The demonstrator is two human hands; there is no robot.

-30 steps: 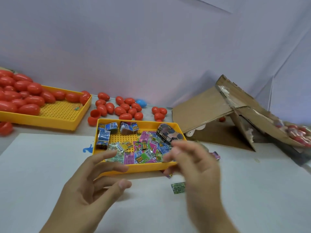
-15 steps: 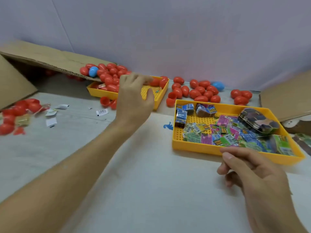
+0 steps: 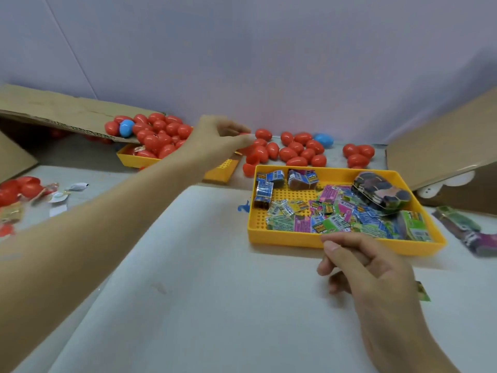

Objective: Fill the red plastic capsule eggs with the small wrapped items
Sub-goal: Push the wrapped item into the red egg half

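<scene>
Fingers [image 3: 243, 135] at loose red eggs [image 3: 293, 152]; sheet [image 3: 215, 292] between hands bare.

Cardboard flaps [image 3: 441, 146] flank the table; blue eggs [image 3: 126, 127] among the reds.

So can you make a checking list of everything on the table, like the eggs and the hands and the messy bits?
Surface: white table, blue smudge by the near tray.
Job's things: loose red eggs; more heaped in the far yellow tray; wrapped items in the near yellow tray.
Clutter: wrapper scraps at left.
Hands: left hand reaching among the eggs, grip unclear; right hand curled, contents hidden.
Cables: nothing seen.
Surroundings: cardboard boxes, pale wall.
</scene>
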